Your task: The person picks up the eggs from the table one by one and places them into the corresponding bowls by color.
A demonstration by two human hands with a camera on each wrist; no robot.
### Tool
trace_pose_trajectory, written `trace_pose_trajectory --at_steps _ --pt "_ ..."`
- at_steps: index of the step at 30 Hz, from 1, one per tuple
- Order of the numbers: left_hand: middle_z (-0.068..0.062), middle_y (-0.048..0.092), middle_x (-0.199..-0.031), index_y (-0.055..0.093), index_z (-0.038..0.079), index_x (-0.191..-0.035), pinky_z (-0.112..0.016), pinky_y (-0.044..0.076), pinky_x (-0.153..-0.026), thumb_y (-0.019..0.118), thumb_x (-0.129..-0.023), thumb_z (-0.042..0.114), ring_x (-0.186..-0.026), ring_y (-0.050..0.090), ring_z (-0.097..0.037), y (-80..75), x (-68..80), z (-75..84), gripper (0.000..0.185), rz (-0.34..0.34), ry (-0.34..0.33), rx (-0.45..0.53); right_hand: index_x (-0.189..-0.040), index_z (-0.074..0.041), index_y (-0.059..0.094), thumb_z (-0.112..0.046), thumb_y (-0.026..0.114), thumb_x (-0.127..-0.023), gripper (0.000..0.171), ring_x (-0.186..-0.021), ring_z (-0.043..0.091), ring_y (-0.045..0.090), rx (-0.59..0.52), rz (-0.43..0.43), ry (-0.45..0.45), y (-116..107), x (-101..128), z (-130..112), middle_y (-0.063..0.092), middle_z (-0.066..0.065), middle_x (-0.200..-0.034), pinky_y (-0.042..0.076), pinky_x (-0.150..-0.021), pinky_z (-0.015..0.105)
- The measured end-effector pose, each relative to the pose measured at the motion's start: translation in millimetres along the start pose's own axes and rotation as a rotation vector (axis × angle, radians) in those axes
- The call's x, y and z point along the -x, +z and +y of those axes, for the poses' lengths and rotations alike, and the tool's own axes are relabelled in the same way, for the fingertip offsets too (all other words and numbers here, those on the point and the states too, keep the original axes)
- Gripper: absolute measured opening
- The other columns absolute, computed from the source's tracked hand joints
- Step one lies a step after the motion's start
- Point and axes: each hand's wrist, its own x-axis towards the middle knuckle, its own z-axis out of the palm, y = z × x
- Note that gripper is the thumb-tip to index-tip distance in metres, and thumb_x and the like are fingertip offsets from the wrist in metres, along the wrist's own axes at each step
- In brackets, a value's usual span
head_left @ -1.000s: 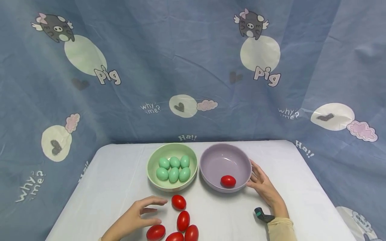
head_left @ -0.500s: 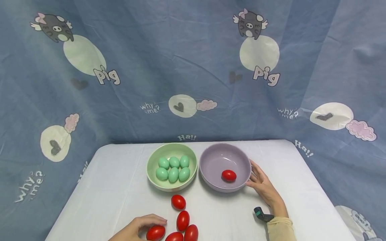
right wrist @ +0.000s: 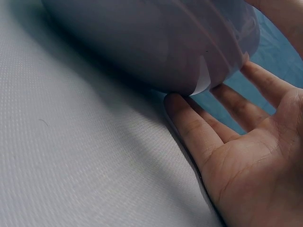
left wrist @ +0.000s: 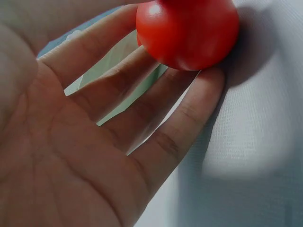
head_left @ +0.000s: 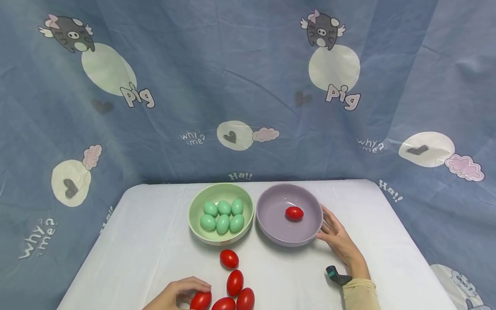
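left hand: fingers curled over a red egg at the table's near edge, lifting grip
loose red eggs: four beside it
green bowl: six green eggs
purple bowl: one red egg
right hand: flat, fingers straight against the rim, likely steadying

We read "pig" twice on the blue backdrop cloth, far left and far right, plus "why? me?" and "Ha!!" repeated lower down.
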Motion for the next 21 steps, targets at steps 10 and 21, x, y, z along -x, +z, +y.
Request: trace_pose_trajectory --at_steps 10,21 --pt "-0.017 0.057 -0.141 0.063 0.007 -0.138 -0.041 0.064 -0.091 0.074 -0.093 0.013 -0.118 0.058 -0.028 1.8 -1.1 0.6 0.047 0.048 -0.045 0.127 -0.167 -0.02 0.016 -0.004 0.075 -0.089 0.099 -0.156 0.024 0.034 0.007 0.008 0.009 0.9 0.6 -1.7 0.007 0.013 -0.175 0.048 -0.11 0.019" --pt "-0.017 0.062 -0.138 0.066 0.009 -0.134 -0.035 0.063 -0.093 0.082 -0.089 0.02 -0.116 0.065 -0.015 -2.8 -6.6 16.1 0.05 0.118 0.003 0.012 -0.167 -0.019 0.016 -0.003 0.076 -0.088 0.1 -0.157 0.031 0.03 0.009 0.012 0.011 0.9 0.4 -2.3 0.006 0.014 -0.175 0.047 -0.11 0.019"
